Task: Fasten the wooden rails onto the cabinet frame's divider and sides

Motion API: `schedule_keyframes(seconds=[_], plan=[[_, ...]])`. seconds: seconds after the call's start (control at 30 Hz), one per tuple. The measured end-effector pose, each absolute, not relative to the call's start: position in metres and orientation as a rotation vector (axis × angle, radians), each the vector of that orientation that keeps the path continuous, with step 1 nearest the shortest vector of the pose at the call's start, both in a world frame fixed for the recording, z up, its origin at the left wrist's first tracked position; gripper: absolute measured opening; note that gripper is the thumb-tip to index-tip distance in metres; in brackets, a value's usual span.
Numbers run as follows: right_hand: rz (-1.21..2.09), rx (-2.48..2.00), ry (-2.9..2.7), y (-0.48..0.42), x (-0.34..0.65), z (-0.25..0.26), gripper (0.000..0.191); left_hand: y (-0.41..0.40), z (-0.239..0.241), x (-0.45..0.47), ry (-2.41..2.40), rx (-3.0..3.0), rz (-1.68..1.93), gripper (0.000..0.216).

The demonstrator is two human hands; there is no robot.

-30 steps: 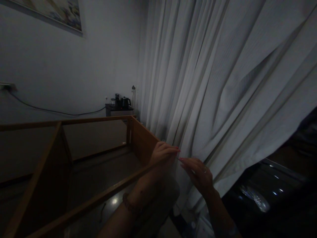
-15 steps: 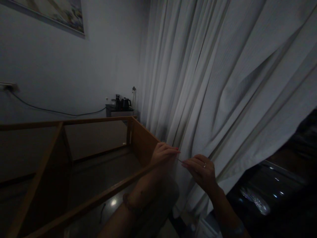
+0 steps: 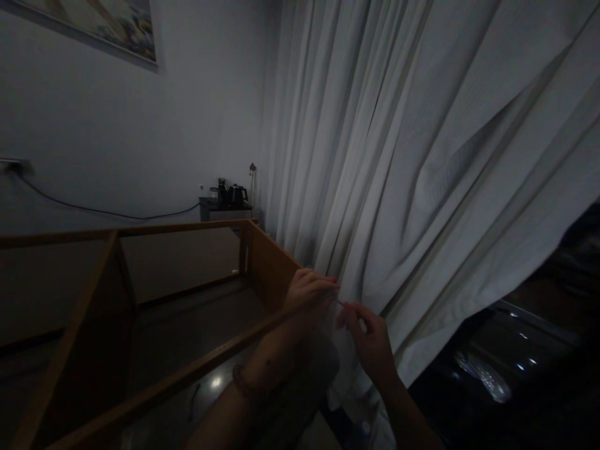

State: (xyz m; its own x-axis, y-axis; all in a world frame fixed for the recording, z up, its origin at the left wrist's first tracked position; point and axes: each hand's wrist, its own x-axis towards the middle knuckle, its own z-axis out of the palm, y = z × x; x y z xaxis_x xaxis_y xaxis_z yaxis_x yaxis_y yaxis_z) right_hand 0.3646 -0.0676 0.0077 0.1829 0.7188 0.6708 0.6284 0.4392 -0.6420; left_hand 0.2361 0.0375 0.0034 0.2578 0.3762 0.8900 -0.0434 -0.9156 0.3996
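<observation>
A brown wooden frame (image 3: 220, 351), like a shelf unit or cabinet lying open side up, stretches from the left to the middle. My left hand (image 3: 309, 287) is wrapped over its near right corner, fingers together and pointing right. Just right of that corner, my right hand (image 3: 370, 340) pinches a thin metal rod (image 3: 340, 302) between thumb and fingers. The rod's other end meets the corner beside my left fingertips. Dim light hides what kind of tool or fastener it is.
A white curtain (image 3: 356, 156) hangs close behind my right hand. A small cabinet (image 3: 225, 214) in the far corner carries a black kettle (image 3: 238, 195). A dark cable (image 3: 112, 212) runs along the wall. A small dark object (image 3: 194, 402) lies on the floor.
My right hand has turned about the rod, its wrist dropping lower and leftward with the fingers more curled. My left hand stays on the frame's corner.
</observation>
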Motion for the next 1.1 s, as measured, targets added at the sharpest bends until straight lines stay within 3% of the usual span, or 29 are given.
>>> schedule_keyframes(seconds=[0.17, 0.23, 0.33, 0.77, 1.0, 1.1], plan=[[0.175, -1.077, -1.463, -0.058, 0.375, 0.003, 0.018, 0.037, 0.003, 0.236, 0.306, 2.173, 1.689, 0.012], [0.189, -0.989, -1.445, -0.056, 0.377, 0.002, 0.023, 0.037, 0.003, 0.236, 0.291, 2.170, 1.699, 0.012], [0.131, -0.918, -1.537, -0.055, 0.378, 0.005, 0.010, 0.038, 0.003, 0.236, 0.271, 2.163, 1.700, 0.011], [0.017, -0.916, -1.976, -0.061, 0.405, 0.013, 0.030, 0.037, 0.003, 0.237, 0.242, 2.144, 1.698, 0.008], [-0.064, -0.844, -1.861, -0.049, 0.403, 0.012, 0.012, 0.039, 0.001, 0.238, 0.251, 2.145, 1.725, 0.008], [-0.020, -0.833, -1.770, -0.047, 0.390, 0.013, 0.019, 0.039, 0.001, 0.238, 0.274, 2.163, 1.696, 0.011]])
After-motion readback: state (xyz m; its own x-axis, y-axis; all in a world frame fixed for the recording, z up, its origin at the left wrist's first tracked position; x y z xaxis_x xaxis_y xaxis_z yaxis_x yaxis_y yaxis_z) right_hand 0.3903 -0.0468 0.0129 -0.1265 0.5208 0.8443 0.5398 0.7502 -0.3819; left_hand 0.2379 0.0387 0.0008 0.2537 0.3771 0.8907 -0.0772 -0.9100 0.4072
